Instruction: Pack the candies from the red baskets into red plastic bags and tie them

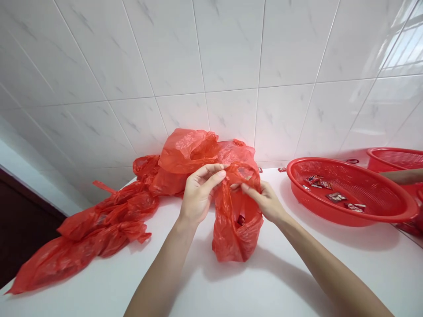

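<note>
Nearest the camera are the left hand (199,193) and the right hand (261,201), at centre of the frame. Each grip is closed, pinching the top of a red plastic bag (236,229), which stands on the white counter (211,281), left of a red basket (350,193).

A red plastic bag (228,233), thin and crinkly — sitting upright, top bunched up, small packets (241,220) inside

A smooth white countertop (231,290) is strewn on the left with crumpled red plastic bags (99,229); a bulging red plastic bag (236,237) is stood mid-counter, and two round red perforated plastic baskets (346,216) are set on the right
</note>
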A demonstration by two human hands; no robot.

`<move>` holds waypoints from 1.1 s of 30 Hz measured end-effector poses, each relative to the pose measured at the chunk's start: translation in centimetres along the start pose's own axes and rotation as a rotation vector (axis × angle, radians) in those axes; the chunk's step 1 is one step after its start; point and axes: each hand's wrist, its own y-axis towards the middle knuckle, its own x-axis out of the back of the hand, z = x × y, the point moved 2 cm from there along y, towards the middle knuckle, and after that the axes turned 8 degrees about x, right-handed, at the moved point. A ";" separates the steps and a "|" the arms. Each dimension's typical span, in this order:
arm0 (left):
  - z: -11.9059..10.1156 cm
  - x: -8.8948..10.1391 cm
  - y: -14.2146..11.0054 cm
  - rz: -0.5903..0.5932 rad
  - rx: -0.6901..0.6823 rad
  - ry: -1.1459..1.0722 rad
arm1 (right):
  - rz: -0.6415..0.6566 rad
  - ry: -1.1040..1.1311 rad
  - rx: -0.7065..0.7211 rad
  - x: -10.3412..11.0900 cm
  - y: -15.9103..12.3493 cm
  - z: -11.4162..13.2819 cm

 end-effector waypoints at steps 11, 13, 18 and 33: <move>-2.4 1.3 -0.5 0.312 -0.008 0.338 | -0.034 -0.274 -0.159 0.5 -0.5 2.2; -2.4 1.1 -0.8 0.375 -0.002 0.382 | 0.034 -0.383 -0.106 0.3 -0.7 2.7; -1.9 0.5 -1.1 0.488 0.020 0.422 | 0.078 -0.414 -0.109 -0.2 -1.0 3.3; -0.3 0.2 -1.0 0.283 -0.291 0.872 | 0.135 -0.272 -0.008 -0.6 -1.2 2.4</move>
